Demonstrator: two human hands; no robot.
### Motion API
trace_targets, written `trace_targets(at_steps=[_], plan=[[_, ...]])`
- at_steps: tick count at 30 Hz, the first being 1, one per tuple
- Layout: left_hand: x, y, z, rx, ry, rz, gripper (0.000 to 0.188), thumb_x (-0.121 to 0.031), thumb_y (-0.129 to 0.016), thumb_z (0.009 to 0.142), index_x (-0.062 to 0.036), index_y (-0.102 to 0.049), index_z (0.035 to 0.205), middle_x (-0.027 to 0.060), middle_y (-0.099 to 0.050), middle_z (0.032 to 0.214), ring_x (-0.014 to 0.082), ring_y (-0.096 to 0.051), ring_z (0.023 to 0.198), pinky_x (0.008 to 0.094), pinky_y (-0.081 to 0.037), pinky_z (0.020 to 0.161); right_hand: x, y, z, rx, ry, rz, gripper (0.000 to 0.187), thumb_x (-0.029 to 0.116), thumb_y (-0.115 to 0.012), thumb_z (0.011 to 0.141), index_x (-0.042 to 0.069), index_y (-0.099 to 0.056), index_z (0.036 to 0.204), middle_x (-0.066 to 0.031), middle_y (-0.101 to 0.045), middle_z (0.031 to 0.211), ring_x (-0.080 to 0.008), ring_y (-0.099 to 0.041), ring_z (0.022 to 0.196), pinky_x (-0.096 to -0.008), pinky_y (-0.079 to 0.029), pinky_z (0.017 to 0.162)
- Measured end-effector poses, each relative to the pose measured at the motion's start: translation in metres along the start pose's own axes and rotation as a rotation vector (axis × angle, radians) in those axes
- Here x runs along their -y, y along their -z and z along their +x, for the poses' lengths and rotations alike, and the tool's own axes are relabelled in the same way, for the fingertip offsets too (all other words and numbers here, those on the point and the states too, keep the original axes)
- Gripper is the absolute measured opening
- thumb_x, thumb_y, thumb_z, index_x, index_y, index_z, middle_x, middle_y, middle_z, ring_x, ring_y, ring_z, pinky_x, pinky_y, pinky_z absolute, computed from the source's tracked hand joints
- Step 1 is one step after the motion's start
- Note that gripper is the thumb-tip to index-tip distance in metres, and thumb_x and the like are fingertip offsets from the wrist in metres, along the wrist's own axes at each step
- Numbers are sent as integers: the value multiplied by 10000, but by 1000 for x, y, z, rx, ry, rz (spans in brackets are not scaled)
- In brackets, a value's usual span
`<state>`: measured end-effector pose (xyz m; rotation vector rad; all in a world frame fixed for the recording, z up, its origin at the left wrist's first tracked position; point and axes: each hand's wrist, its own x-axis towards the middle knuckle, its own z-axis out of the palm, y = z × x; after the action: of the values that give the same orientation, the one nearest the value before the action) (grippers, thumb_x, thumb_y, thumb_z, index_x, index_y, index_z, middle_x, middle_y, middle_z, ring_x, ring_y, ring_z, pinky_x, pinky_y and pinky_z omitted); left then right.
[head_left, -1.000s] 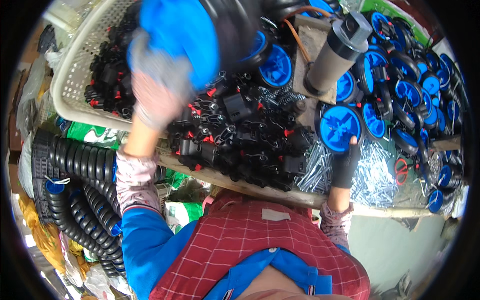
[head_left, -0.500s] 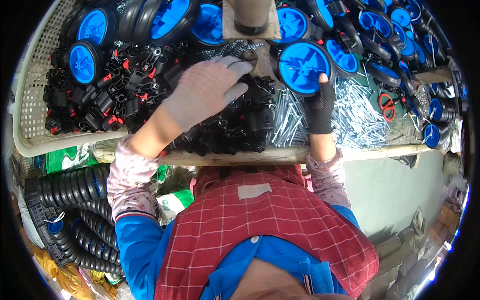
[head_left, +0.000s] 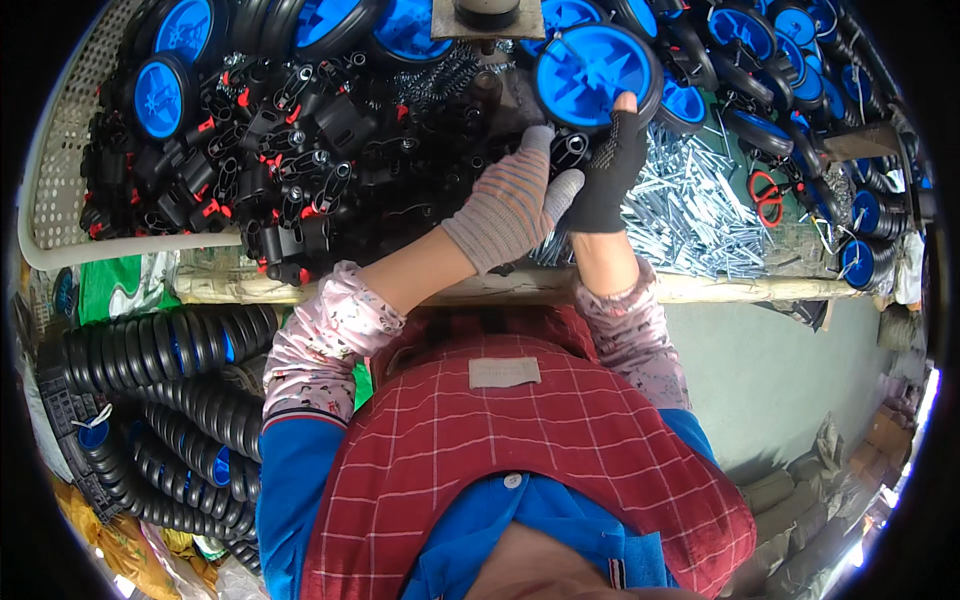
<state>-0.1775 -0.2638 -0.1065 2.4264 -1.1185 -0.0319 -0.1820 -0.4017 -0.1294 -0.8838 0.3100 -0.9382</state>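
My right hand [head_left: 608,175], in a black glove with a bare thumb tip, grips a wheel [head_left: 592,78] with a blue hub and black tyre by its lower edge. The thumb lies on the blue face. Just below the wheel, my left hand [head_left: 505,205], in a grey striped glove, closes its fingers and thumb about a black plastic bracket [head_left: 570,150] with a shiny metal ring. Part of the bracket is hidden by the gloves. Loose black brackets [head_left: 345,120] with red tabs lie heaped to the left of my hands.
Steel pins [head_left: 695,215] are piled right of my hands, beside red-handled scissors [head_left: 766,197]. A metal post on a plate [head_left: 487,20] stands at the back. More blue wheels [head_left: 745,40] crowd the right. A pale plastic basket [head_left: 60,190] edges the left; stacked wheels [head_left: 170,345] lie below it.
My left hand has come right and nearer, from beside the post to the bracket below the wheel. The right hand and wheel have shifted slightly left and farther up in view.
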Motion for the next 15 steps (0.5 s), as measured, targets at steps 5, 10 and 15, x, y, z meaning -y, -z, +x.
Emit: trace_targets(at_steps=[5,10,15], plan=[[34,16,18,197,91,-675,568,-311,-694,935,61,-495,1315,166,-657,1163,225,-633,1081,367,-494,970,-6,1,12,27,77,-220,390,211,-654,962,22,-554,1288,-154,-659,1096,-262,-654,925,-365,-528,818],[77,35,58,16,494,-862,469,-229,-778,881,26,-561,1209,111,-669,1096,182,-672,930,292,-595,802,-8,15,21,255,525,-799,337,-7,-592,956,79,-566,1281,-208,-657,1029,-328,-647,836,-387,-525,742],[85,34,65,89,530,-1255,466,-269,-792,866,20,-585,1167,113,-669,1051,231,-704,874,306,-637,755,-11,10,11,110,25,-454,470,312,-691,937,-59,-607,1213,-60,-656,1096,-131,-583,962,-292,-461,887]])
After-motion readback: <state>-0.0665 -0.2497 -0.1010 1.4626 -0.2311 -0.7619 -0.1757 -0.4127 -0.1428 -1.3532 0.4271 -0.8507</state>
